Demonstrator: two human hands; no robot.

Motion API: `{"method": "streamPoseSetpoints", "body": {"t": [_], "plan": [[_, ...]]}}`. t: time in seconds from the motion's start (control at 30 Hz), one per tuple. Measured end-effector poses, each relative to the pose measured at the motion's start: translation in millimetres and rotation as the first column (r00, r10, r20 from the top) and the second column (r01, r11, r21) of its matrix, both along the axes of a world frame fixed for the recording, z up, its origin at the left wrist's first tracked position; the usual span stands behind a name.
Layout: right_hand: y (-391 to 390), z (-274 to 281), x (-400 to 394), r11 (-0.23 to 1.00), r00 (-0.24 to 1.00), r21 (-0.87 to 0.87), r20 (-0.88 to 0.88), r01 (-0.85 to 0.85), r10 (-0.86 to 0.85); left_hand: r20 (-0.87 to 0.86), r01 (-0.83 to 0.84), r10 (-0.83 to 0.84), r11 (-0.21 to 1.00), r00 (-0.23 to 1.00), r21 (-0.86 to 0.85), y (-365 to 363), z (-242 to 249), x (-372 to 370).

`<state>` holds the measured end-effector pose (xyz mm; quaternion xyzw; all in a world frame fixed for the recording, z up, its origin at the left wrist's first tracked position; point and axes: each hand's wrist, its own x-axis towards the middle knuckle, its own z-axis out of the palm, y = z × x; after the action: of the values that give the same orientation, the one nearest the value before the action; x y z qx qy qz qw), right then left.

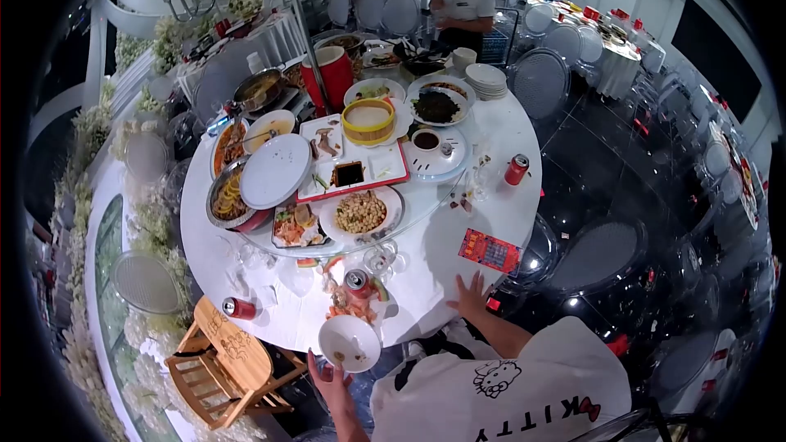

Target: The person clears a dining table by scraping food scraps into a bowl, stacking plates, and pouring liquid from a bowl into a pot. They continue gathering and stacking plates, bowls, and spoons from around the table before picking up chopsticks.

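My left hand (332, 385) is at the near rim of a white bowl (350, 331), its fingers about the edge. The bowl overlaps the table's front edge and has a few food scraps inside. Just beyond it are a pile of food scraps (348, 309) and an upright red drink can (357, 281). My right hand (471, 299) has its fingers spread over the white tablecloth at the table's near right edge, holding nothing. A red printed card (490, 251) lies just past its fingertips.
A glass turntable carries a bowl of nuts or beans (360, 211), a red-rimmed tray (393, 165), a yellow steamer (368, 121) and other dishes. More cans (517, 169) stand or lie around. A wooden high chair (229, 356) is at left. Another person (464, 4) stands across the table.
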<state>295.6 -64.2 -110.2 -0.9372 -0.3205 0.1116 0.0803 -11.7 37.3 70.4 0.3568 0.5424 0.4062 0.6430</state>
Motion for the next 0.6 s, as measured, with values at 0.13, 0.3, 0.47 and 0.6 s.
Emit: {"method": "streamPoseSetpoints", "body": {"t": [0.13, 0.3, 0.47, 0.6], "plan": [[-37.0, 14.0, -6.8, 0.955, 0.956, -0.052, 0.009, -0.291, 0.292, 0.069, 0.073, -0.072, 0.997, 0.995, -0.023, 10.2, -12.2, -1.0], [-78.0, 30.9, -15.9, 0.665, 0.65, -0.031, -0.184, 0.746, -0.738, 0.161, 0.306, -0.287, 0.946, 0.944, -0.11, 26.3, -23.2, 22.4], [-173.2, -5.1, -26.9, 0.699, 0.693, -0.074, -0.097, 0.711, -0.715, 0.232, 0.525, -0.493, 0.845, 0.839, -0.104, 16.5, -9.4, 66.6], [-219.9, -6.5, -31.8, 0.668, 0.659, -0.051, -0.13, 0.742, -0.741, 0.38, 0.654, -0.575, 0.748, 0.724, -0.114, -14.5, -5.4, 107.6]]}}
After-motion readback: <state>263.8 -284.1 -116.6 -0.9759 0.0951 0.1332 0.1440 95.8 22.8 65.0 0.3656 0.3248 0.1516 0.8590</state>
